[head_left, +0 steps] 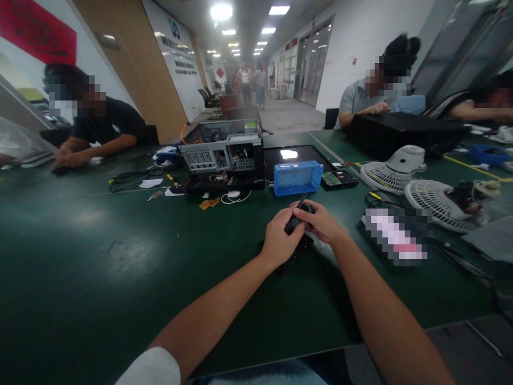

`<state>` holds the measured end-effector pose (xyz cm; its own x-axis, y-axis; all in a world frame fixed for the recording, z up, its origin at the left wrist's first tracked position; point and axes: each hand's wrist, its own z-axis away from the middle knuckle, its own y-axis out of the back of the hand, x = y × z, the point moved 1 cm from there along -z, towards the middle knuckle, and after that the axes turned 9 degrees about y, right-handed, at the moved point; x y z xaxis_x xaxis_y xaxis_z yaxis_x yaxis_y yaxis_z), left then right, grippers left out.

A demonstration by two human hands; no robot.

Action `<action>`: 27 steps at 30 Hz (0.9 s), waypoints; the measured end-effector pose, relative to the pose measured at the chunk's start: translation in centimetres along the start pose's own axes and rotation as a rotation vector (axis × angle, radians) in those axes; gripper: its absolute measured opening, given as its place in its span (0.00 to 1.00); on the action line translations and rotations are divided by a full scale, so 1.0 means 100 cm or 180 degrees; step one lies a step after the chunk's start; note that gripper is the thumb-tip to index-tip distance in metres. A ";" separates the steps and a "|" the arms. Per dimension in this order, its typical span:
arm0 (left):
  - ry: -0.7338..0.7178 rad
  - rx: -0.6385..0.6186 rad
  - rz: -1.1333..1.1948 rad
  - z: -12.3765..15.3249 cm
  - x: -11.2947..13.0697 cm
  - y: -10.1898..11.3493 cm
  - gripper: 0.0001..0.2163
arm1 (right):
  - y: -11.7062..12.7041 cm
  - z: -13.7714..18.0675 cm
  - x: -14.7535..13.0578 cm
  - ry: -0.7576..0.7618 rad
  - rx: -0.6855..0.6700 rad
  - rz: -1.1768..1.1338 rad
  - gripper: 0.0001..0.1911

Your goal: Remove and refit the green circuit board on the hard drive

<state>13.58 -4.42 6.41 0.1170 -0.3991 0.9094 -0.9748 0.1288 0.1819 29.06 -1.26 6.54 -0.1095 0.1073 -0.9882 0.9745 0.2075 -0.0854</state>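
Note:
Both my hands meet over a small black part [305,241] lying on the green table [120,256]. My left hand [279,238] is closed round a thin black tool [295,214], likely a screwdriver, whose handle sticks up between the hands. My right hand [320,220] is curled, its fingers pinched on the same tool and the black part beneath. What the part is stays hidden under the hands.
A blue plastic bin [298,177] stands just beyond my hands, with an open computer case [223,155] left of it and a circuit board [332,178] to its right. Two white fan grilles [430,205] lie at the right. Other people sit round the table.

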 end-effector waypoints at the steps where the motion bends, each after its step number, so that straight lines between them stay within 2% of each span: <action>1: -0.0045 -0.0105 -0.0196 -0.001 0.004 0.001 0.19 | 0.003 -0.001 0.001 0.0019 0.0044 -0.0021 0.23; 3: -0.0006 -0.0304 -0.0773 -0.004 0.010 0.007 0.21 | 0.011 -0.002 0.003 0.0050 0.0121 -0.0101 0.22; 5: 0.0198 -0.0474 -0.1655 -0.005 0.012 0.014 0.25 | 0.020 -0.004 0.007 0.0107 0.0267 -0.0256 0.21; 8: 0.0663 -0.0710 -0.2862 -0.002 0.012 0.021 0.40 | 0.033 -0.009 0.013 0.0072 0.0369 -0.0583 0.21; 11: 0.0859 -0.1077 -0.3405 0.007 0.010 0.018 0.52 | 0.041 -0.013 0.018 -0.0056 0.0357 -0.0902 0.24; 13: 0.0803 -0.1257 -0.3541 0.012 0.009 0.014 0.52 | 0.043 -0.015 0.019 -0.0129 0.0338 -0.1051 0.24; 17: 0.0750 -0.1324 -0.3582 0.011 0.004 0.011 0.48 | 0.040 -0.017 0.020 -0.0213 0.0229 -0.1213 0.23; 20: 0.0665 -0.1450 -0.3470 0.002 -0.003 0.019 0.48 | 0.041 -0.017 0.021 -0.0272 0.0214 -0.1264 0.21; 24: 0.0613 -0.1595 -0.3239 -0.011 -0.016 0.036 0.50 | 0.045 -0.016 0.028 -0.0506 0.0257 -0.1104 0.09; 27: 0.0675 -0.1649 -0.3088 -0.016 -0.025 0.045 0.51 | 0.046 -0.015 0.034 -0.0687 0.0333 -0.0919 0.12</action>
<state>9.22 -1.44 5.58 0.8628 -0.3793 0.3342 -0.2623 0.2292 0.9374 32.91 1.53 2.93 -0.3498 -0.1508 -0.9246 0.9255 0.0976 -0.3660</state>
